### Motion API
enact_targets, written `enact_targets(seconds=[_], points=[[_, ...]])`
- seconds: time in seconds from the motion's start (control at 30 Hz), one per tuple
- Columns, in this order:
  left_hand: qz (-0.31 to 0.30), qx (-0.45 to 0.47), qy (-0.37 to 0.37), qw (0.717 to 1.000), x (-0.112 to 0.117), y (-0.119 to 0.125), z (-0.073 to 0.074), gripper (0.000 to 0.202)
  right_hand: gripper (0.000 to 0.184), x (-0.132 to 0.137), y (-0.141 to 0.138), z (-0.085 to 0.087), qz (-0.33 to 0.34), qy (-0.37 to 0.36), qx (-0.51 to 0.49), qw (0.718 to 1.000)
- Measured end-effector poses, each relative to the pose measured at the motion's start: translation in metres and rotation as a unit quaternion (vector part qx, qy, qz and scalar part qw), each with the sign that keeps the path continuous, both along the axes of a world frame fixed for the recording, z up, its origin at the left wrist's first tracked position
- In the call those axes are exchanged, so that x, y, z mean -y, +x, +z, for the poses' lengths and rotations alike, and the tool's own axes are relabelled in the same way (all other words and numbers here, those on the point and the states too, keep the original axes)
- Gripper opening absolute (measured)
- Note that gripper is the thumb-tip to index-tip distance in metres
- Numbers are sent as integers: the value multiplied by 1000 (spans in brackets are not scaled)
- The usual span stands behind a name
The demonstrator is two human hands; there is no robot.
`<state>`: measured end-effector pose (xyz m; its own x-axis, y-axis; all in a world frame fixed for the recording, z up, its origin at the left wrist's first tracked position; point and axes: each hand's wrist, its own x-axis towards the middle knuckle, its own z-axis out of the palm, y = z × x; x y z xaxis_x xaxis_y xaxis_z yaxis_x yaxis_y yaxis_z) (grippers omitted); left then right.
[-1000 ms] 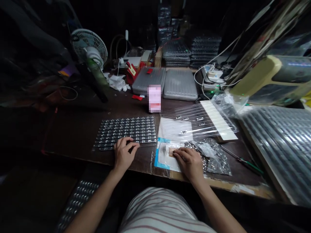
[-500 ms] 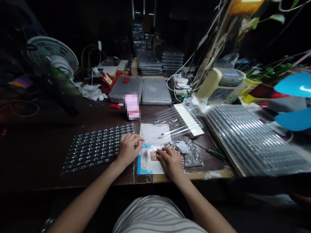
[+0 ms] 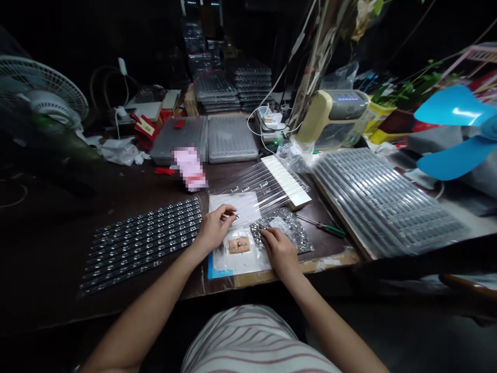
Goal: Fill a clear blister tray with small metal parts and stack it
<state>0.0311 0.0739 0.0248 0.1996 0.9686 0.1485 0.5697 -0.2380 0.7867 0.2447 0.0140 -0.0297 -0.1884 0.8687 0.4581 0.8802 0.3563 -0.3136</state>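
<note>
A dark brown wooden bench bears a flat panel of black strips patterned with regular rows of silver-white spots. The heap of small silver-and-black metal pieces glints beside a small tan rectangular block and a white flat sheet with a bright blue edge. A long flat strip is cream-white, the slim screwdriver handle green and black, the pixelated rectangular item pink with a red band. Plastic fan blades show bright blue; the fabric shirt is white with thin brownish-red stripes.
</note>
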Motion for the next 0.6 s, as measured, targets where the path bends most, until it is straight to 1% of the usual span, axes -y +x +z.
enact_targets(seconds=[0.07,0.13,0.2,0.27,0.37,0.5,0.6], points=[[-25,59,-49,997,18,-12,-3,24,21,-3,-2,2,7,-2,-25,1000],[-33,71,-68,995,36,-20,-8,23,21,-4,-1,3,12,0,-42,999],[-24,49,-54,997,50,-22,-13,18,20,-4,-1,3,13,2,-50,999],[-4,21,-28,999,59,-19,-18,15,19,-3,0,3,9,5,-51,999],[13,-3,4,1000,63,-9,-26,12,15,-3,-1,3,7,4,-46,999],[2,-6,57,998,62,1,-34,10,11,-3,-1,5,7,9,-42,999],[4,-16,80,997,62,4,-36,12,8,-3,-1,5,10,17,-55,998]])
